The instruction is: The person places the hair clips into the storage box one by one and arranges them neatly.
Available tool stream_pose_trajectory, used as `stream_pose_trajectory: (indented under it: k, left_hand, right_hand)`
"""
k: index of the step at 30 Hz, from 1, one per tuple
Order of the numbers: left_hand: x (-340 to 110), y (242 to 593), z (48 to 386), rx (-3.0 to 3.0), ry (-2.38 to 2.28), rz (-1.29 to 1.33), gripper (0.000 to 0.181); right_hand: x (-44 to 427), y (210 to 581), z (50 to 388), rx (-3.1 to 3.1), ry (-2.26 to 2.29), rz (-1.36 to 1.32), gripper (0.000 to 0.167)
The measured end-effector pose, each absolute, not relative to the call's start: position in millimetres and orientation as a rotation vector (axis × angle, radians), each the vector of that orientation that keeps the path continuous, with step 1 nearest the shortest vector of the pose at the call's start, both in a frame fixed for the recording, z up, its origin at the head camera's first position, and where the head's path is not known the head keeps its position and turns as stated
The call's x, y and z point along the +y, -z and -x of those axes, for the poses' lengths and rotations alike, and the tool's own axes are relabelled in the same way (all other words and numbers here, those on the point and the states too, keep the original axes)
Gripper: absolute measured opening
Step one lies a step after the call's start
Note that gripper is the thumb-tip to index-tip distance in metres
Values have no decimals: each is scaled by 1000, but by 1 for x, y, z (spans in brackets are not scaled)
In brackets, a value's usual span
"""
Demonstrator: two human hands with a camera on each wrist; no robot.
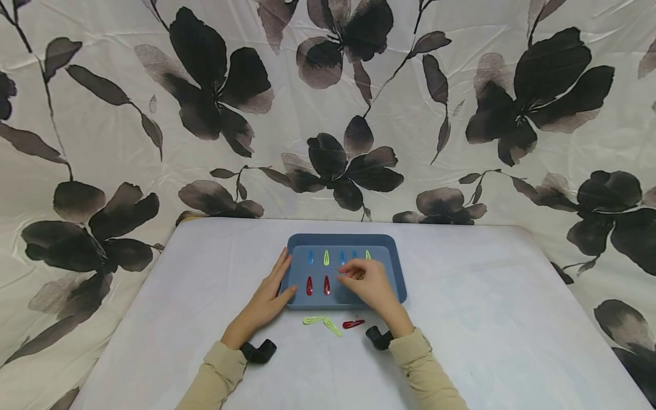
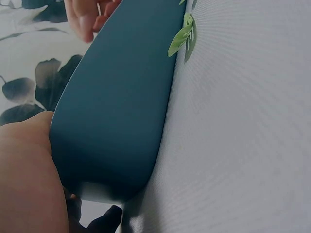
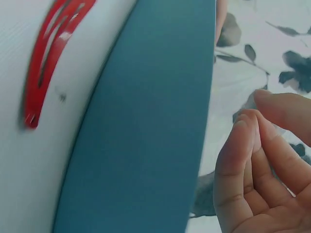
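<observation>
The left hand [image 1: 268, 290] rests along the left side of a blue tray [image 1: 344, 304], fingers straight and thumb at its front-left corner. Over the tray's middle, the right hand [image 1: 373, 283] has bent fingers and the thumb near them; no clip shows between the fingertips in the right wrist view. Snap hair clips lie in the tray. Its back row has a blue clip [image 1: 310, 257], a green clip [image 1: 326, 258] and several more, partly behind the right hand. Two red clips, a left one [image 1: 309, 286] and a right one [image 1: 327, 285], lie in front.
On the white-covered table [image 1: 476, 319], before the tray, lie two green clips [image 1: 313, 320] and one red clip [image 1: 353, 324]. Black wrist cameras [image 1: 259, 352] sit at both cuffs. A floral cloth [image 1: 348, 108] hangs behind the table.
</observation>
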State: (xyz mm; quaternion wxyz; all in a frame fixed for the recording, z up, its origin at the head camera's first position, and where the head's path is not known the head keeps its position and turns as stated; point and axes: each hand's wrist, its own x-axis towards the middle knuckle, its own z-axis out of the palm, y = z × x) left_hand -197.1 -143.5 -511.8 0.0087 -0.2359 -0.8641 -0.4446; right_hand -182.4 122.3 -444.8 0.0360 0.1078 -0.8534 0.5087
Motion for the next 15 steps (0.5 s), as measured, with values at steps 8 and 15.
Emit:
stream_pose_trajectory:
  k: [8, 15]
  left_hand:
    - [-144, 513, 198, -2694, 1379, 749, 72]
    - [-144, 513, 198, -2706, 1380, 741, 72]
  right_hand:
    - [137, 436, 165, -2698, -1449, -451, 6]
    - [143, 434, 145, -2799, -1302, -571, 6]
